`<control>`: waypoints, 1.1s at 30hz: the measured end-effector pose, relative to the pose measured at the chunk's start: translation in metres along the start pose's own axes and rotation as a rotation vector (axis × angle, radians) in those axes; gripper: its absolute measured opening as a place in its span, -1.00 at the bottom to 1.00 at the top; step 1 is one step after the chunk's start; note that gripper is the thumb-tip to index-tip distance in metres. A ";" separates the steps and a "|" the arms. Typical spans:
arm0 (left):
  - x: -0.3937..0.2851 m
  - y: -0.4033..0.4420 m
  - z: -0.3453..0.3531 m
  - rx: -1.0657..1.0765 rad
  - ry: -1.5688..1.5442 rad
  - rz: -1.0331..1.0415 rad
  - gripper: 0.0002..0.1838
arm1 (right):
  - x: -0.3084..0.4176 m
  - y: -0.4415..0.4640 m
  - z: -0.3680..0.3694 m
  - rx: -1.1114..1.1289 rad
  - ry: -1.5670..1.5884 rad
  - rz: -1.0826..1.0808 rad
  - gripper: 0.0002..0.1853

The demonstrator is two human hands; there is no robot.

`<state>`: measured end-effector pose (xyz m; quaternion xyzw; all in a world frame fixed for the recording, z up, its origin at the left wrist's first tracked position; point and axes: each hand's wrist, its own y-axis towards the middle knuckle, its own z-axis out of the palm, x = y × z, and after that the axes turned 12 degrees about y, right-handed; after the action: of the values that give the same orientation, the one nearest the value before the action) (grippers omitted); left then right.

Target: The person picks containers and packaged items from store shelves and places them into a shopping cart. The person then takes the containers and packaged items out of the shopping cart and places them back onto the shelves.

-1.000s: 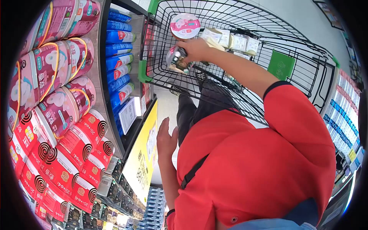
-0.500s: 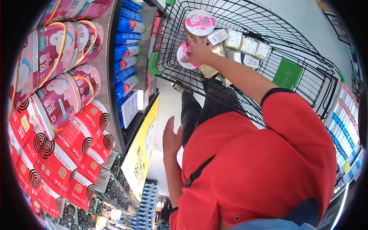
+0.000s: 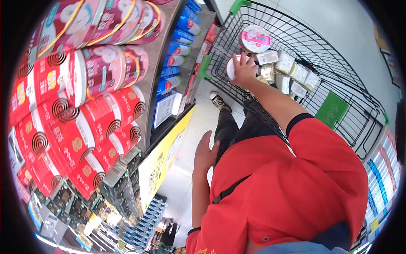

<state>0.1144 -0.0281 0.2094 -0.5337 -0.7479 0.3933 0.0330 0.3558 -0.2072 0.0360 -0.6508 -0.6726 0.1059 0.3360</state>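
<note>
One round, white-rimmed tub [image 3: 230, 69] sits beneath the spread right hand [image 3: 245, 73], its grip unclear.

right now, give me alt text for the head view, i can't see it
The right hand is spread over a round lidded tub in a black wire shopping cart, beside a second tub and small packs. The left hand is empty; pink tubs and red packs are stacked at left.

Blue pkgs [image 3: 178, 49] nr white tag [image 3: 165, 109], yellow sign [image 3: 165, 157], red pkgs [image 3: 75, 137] stacked
</note>
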 end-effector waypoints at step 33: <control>-0.099 -0.003 -0.118 0.131 -1.492 0.495 -0.16 | 0.056 -0.191 -0.257 0.264 0.880 -1.064 0.35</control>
<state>0.2097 -0.0449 0.3293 -0.2769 -0.4072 0.6865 -0.5350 0.3576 -0.2551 0.3575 -0.1693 -0.6827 -0.2653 0.6594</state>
